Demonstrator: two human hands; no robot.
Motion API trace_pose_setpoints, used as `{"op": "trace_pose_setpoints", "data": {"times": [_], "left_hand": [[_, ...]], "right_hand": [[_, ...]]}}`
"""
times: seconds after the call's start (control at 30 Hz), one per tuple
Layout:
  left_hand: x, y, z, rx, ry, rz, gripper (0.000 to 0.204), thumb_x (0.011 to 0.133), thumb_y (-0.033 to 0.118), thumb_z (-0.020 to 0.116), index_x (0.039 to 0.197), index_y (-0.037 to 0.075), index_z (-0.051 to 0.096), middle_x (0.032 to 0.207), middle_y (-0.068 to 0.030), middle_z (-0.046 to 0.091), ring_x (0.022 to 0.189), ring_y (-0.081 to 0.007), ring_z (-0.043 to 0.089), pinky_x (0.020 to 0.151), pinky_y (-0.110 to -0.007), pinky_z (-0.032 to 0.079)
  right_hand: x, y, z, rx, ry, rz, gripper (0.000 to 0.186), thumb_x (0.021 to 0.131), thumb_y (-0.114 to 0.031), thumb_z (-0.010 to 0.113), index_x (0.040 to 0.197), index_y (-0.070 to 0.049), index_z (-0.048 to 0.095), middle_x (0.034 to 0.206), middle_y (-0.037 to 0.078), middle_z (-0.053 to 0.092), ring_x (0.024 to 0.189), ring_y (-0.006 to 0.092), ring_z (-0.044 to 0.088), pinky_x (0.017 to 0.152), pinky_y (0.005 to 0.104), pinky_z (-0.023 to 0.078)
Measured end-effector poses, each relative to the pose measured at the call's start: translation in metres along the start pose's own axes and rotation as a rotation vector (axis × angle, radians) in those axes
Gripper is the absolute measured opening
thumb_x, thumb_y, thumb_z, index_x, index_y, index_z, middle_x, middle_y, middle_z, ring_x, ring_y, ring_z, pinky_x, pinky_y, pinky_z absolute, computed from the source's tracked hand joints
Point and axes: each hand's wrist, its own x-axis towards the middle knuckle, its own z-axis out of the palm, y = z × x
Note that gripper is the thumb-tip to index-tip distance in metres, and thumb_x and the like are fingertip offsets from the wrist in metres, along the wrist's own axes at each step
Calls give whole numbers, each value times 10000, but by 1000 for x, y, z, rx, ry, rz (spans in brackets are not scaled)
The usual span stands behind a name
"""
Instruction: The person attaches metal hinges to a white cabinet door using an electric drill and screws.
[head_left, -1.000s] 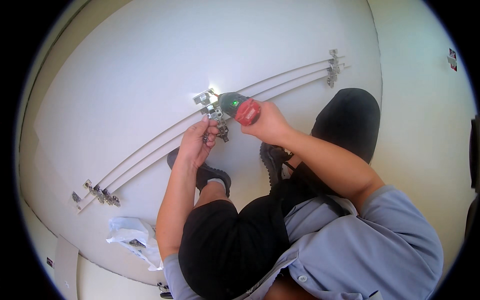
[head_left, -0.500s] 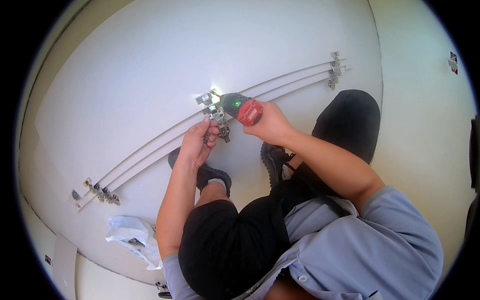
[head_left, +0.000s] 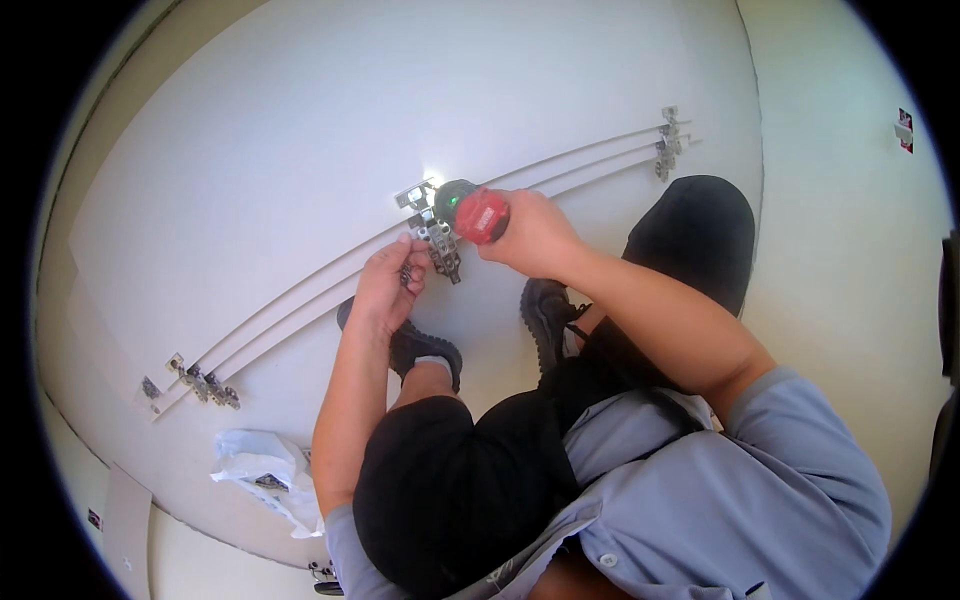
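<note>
My right hand grips a cordless drill with a dark body and a red base, its work light shining. The drill's front end is over metal hinges at the middle of the stacked white boards; its tip is hard to make out. Just left of these hinges, my left hand is closed with thumb and forefinger together at the metal. Small dark metal pieces that look like screws show among its curled fingers. A hinge plate lies at the far edge, in the bright light.
More hinges sit at the boards' left end and others at the right end. A white plastic bag lies to the near left. My black shoes stand close to the boards' near edge.
The drill and my right hand have shifted slightly left, and the drill now stands more upright over the hinges. My left hand has drawn a little to the left.
</note>
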Motion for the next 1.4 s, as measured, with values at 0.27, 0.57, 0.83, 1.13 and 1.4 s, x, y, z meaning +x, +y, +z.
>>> {"op": "trace_pose_setpoints", "data": {"times": [0.27, 0.57, 0.83, 1.13, 1.4], "left_hand": [[-13, 25, -3, 52, 21, 113, 343, 1095, 286, 531, 1130, -38, 638, 819, -54, 654, 693, -124, 529, 624, -270, 438], [-69, 96, -8, 406, 81, 239, 373, 1031, 112, 452, 1340, -55, 580, 977, -92, 639, 774, -145, 542, 730, -296, 471], [-102, 187, 39, 615, 79, 217, 285, 1073, 199, 549, 1227, -32, 616, 924, -95, 689, 744, -127, 565, 673, -285, 476], [-115, 208, 184, 639, -206, 225, 307, 996, 205, 716, 1167, -44, 659, 907, -95, 710, 690, -126, 584, 622, -257, 471], [-132, 156, 254, 888, -499, 83, 269, 1007, 193, 690, 1116, -47, 634, 770, -24, 570, 591, -112, 473, 550, -264, 375]], "right_hand": [[12, -18, -1, -103, 12, 14, 365, 696, -241, 794, 972, -13, 726, 832, 205, 728, 824, 408, 704, 753, 457, 568], [-20, -24, -15, 202, -62, 118, 309, 711, -192, 777, 935, 9, 707, 801, 180, 720, 755, 337, 710, 736, 440, 560], [-90, -70, -43, 556, 83, 11, 412, 675, -253, 789, 1006, -23, 702, 878, 246, 715, 873, 457, 683, 810, 490, 556], [-144, -89, -80, 939, 355, -113, 334, 685, -135, 798, 951, 8, 655, 749, 176, 690, 684, 335, 669, 713, 408, 547], [-220, -72, -75, 1093, 554, -67, 240, 766, -117, 823, 956, -49, 693, 805, 54, 716, 729, 142, 664, 714, 316, 543]]}}
